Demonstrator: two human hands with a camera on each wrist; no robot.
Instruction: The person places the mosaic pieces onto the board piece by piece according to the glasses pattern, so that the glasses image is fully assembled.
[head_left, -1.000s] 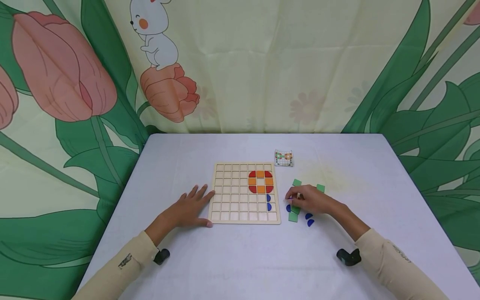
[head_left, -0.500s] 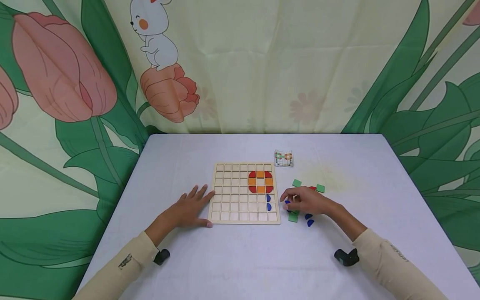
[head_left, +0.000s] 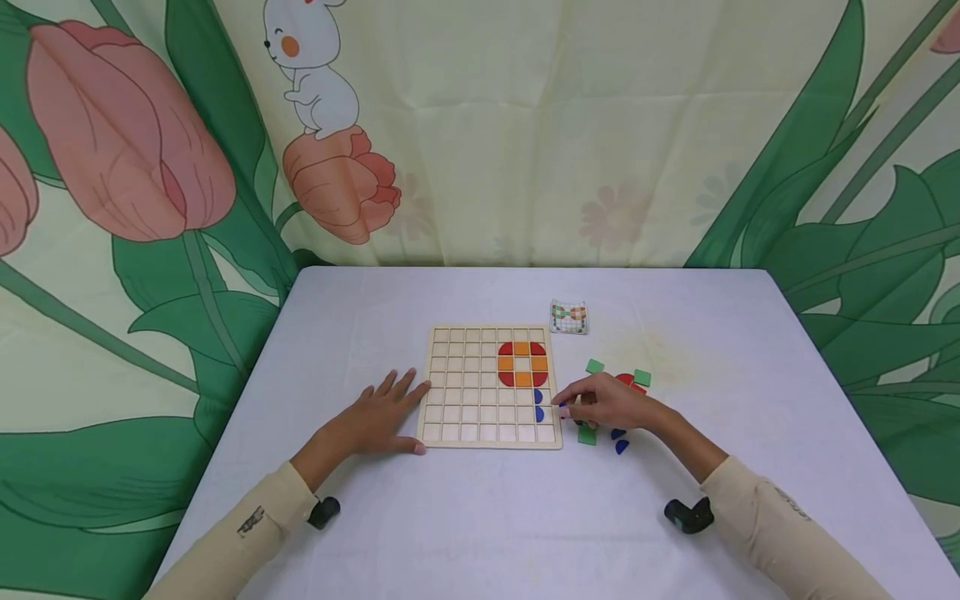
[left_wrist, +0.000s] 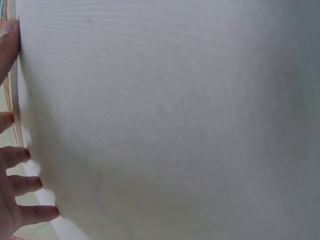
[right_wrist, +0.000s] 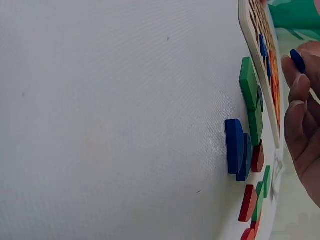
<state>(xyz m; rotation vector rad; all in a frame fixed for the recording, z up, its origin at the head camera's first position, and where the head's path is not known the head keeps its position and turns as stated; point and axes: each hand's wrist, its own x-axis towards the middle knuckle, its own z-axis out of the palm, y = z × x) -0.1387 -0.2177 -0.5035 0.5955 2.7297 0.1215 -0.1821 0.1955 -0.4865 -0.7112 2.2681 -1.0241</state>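
A light wooden grid board lies on the white table. In its upper right part, red quarter-round pieces and orange squares form a ring, with two blue half-circle pieces below. My left hand has its fingers spread, thumb and a finger touching the board's left edge. My right hand is at the board's right edge, thumb and index finger pinching another blue half-circle piece, clear in the right wrist view. In the left wrist view, only the left hand's fingers and a strip of board show.
A small pattern card lies beyond the board's upper right corner. Loose green squares, red pieces and blue half-circles are scattered around and partly under the right hand. A printed curtain hangs behind the table.
My right hand has lifted a blue half-circle from the loose pieces and moved left to the board's right edge. The left hand has stayed in place.
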